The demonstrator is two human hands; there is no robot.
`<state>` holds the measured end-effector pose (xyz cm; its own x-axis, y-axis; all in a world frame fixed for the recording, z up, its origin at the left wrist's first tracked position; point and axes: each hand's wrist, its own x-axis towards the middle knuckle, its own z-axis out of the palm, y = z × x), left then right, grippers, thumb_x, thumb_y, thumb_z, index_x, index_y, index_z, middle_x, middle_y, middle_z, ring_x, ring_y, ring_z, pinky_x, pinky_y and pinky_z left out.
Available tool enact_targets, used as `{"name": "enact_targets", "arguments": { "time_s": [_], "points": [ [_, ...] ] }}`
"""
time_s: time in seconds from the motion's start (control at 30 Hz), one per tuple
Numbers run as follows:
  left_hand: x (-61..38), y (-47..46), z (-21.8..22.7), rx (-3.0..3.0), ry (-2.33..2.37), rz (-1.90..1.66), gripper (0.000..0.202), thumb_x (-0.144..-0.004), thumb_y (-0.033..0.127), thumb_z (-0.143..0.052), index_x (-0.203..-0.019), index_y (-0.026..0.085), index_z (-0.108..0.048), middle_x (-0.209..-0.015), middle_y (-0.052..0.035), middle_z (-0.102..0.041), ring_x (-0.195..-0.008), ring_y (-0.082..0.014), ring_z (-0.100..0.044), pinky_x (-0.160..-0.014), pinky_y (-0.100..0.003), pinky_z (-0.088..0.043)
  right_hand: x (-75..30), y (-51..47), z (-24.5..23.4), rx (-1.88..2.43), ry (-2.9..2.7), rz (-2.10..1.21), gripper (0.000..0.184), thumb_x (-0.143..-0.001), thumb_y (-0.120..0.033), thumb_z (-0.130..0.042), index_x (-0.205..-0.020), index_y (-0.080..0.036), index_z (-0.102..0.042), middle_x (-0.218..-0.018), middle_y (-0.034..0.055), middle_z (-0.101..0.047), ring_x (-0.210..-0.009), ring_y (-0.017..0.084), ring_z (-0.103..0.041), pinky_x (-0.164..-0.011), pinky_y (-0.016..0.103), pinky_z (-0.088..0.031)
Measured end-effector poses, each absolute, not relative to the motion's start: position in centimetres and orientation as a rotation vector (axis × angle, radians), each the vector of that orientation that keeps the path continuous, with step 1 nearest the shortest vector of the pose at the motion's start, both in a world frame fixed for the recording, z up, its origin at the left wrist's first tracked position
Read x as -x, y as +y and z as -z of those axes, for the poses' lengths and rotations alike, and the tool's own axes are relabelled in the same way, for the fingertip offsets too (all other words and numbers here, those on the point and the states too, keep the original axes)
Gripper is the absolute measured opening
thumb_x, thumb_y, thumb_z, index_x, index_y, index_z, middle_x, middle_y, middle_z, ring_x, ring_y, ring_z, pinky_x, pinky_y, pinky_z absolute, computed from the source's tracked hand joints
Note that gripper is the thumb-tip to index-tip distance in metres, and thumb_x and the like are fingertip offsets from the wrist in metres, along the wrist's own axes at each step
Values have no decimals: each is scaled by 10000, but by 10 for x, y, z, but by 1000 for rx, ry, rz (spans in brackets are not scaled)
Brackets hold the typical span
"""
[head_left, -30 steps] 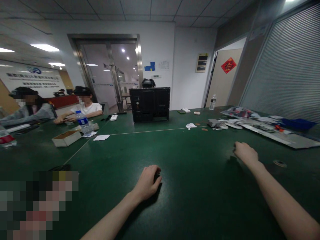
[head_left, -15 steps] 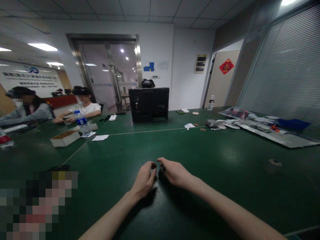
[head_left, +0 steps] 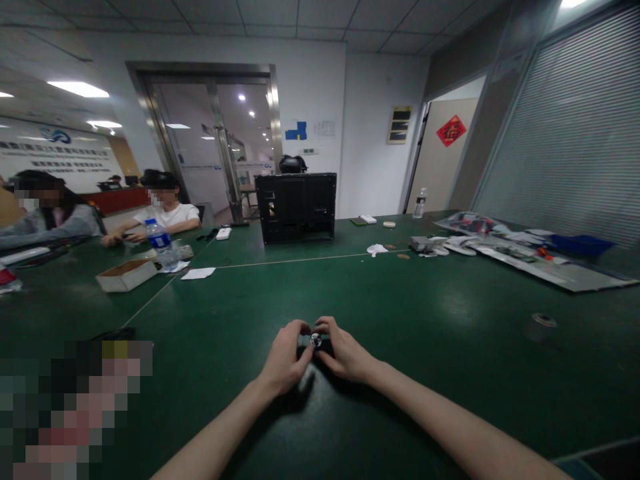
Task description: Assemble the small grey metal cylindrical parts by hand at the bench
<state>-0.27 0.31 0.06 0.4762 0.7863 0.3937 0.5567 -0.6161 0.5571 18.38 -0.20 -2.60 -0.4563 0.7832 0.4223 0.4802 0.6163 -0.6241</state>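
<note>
Near centre, a small round silvery piece (head_left: 315,341) sits between my left hand (head_left: 287,357) and right hand (head_left: 347,353), both half-curled; which grips it, I can't tell. Uneven pressure could send it skidding across the tabletop (head_left: 400,300).

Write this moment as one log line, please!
left hand: at small round object | right hand: at same object | below: green table

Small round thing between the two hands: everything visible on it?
The round thing is small, its visible face mottled black and white. It sits between the left hand and right hand, near their fingertips. Too small to tell: material, tilt, which fingers touch it, whether it meets the green table.
</note>
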Motion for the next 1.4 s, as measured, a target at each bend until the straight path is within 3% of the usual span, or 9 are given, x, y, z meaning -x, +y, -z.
{"name": "enact_targets", "arguments": {
  "time_s": [0.23,0.4,0.6,0.8,0.97,1.07,1.2,1.4],
  "points": [
    [1,3,1,-2412,1160,-879,207,-785,216,-543,-988,187,-513,-981,-85,-608,-909,-243,-566,-840,-383,-440,-182,-1,23,985,-2103,-569,382,-799,-122,-510,-1128,-222,-343,-1037,70,-574,-944,191,-562,-849,352,-430],
    [2,0,-4,-2412,1095,-898,272,-802,230,-557,-1063,180,-497,-1033,-91,-599,-951,-234,-561,-866,-384,-442,-179,-1,17,981,-1840,-885,322,-820,-192,-532,-1100,-235,-378,-934,21,-611,-876,168,-590,-797,308,-431],
    [1,-2,-4,-2414,1086,-919,477,-721,218,-641,-1165,183,-468,-1085,-103,-591,-986,-255,-559,-879,-393,-440,-179,5,24,844,-1425,-1335,367,-769,-315,-626,-1034,-229,-387,-902,22,-638,-859,188,-605,-795,326,-425],
    [-1,1,-4,-2456,1073,-931,303,-770,209,-600,-1064,184,-532,-1017,-79,-610,-907,-231,-567,-826,-375,-442,-178,6,27,768,-1256,-1535,464,-722,-384,-694,-1048,-212,-412,-853,8,-642,-756,149,-595,-713,267,-411],
    [-1,1,-3,-2452,1085,-943,299,-772,223,-622,-1056,193,-534,-1017,-76,-605,-919,-243,-553,-827,-387,-436,-179,7,29,767,-1229,-1553,437,-762,-451,-655,-1060,-199,-459,-761,-20,-587,-685,112,-552,-649,229,-387],
    [0,2,-2,-2426,1110,-950,288,-781,259,-629,-1045,193,-535,-1018,-79,-606,-928,-249,-552,-830,-393,-435,-182,5,26,720,-1259,-1583,455,-758,-422,-669,-1105,-209,-464,-865,5,-608,-797,134,-576,-709,247,-407],
    [1,3,-1,-2379,1146,-956,266,-799,263,-599,-1043,186,-527,-1017,-87,-612,-921,-251,-559,-822,-396,-435,-184,1,19,672,-1359,-1592,609,-668,-285,-762,-1179,-221,-436,-1010,30,-613,-966,167,-572,-844,288,-405],
    [3,5,0,-2345,1154,-947,249,-837,310,-559,-1047,183,-519,-1015,-87,-619,-930,-247,-559,-826,-384,-430,-181,3,21,714,-1378,-1576,662,-611,-195,-788,-1170,-198,-434,-919,12,-623,-812,132,-597,-736,261,-433]
  ]
}}
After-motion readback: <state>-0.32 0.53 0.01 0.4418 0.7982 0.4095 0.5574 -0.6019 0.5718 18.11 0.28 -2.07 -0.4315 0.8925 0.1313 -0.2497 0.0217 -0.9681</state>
